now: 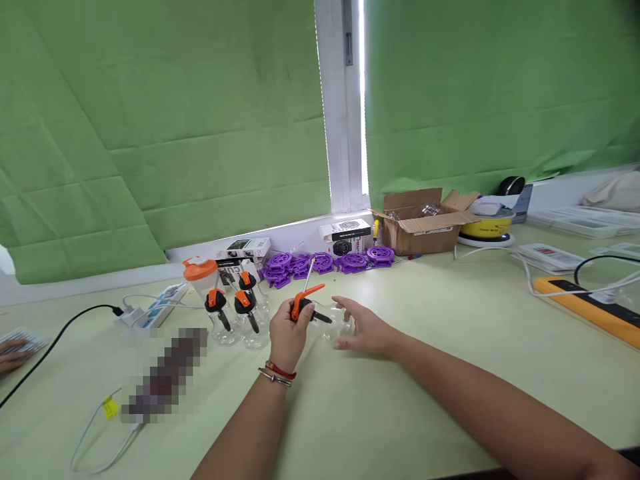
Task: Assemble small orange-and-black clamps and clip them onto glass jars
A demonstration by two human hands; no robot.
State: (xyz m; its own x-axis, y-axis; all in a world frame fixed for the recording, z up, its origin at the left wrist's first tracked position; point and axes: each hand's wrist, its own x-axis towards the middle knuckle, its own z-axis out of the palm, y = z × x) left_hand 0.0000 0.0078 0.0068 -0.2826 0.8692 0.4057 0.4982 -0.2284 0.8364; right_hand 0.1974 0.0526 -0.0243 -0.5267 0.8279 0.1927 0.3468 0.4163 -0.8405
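Note:
A clear glass oil bottle (327, 328) lies tilted between my two hands, above the table. My left hand (289, 333) is closed round its black neck and the orange flip lid (309, 293), which stands raised. A thin pale rod (309, 273) with a yellowish tip points up from the lid. Curved round the glass base is my right hand (367, 327), thumb below and fingers above. Left of my left hand stand several similar bottles (254, 330) with black and orange caps, upright and close together.
Purple round plastic parts (323, 262) line the back, near printed boxes (346, 231) and an open cardboard box (423, 233). A shaker cup (200, 270) stands behind the bottles. Power strips (165, 305) and cables lie about. At far left is another person's hand (14, 355).

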